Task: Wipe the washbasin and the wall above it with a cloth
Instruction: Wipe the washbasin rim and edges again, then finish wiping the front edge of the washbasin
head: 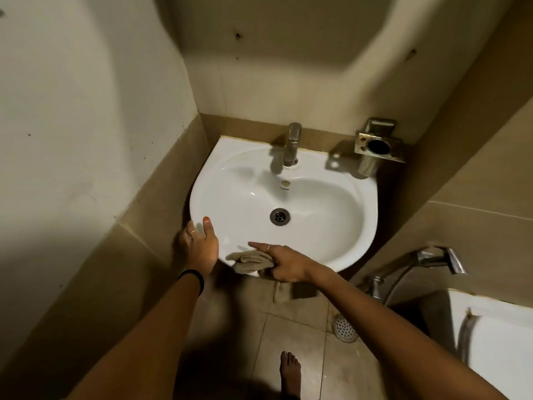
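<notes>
A white washbasin (331, 180) is fixed in the corner, with a metal tap (292, 144) at its back and a drain (279, 216) in the bowl. The beige wall above it (288, 67) carries a few dark spots. My left hand (200, 245) grips the basin's front-left rim, thumb on top and fingers under the edge. My right hand (284, 264) holds a bunched beige cloth (249, 261) against the front rim, index finger stretched out across it. Part of the cloth hangs below the rim.
A metal holder (376, 145) is mounted on the wall right of the tap. A bath tap with hose (418, 262) and the white bathtub (496, 336) stand at the right. A floor drain (344, 329) and my bare foot (290, 373) are on the tiled floor.
</notes>
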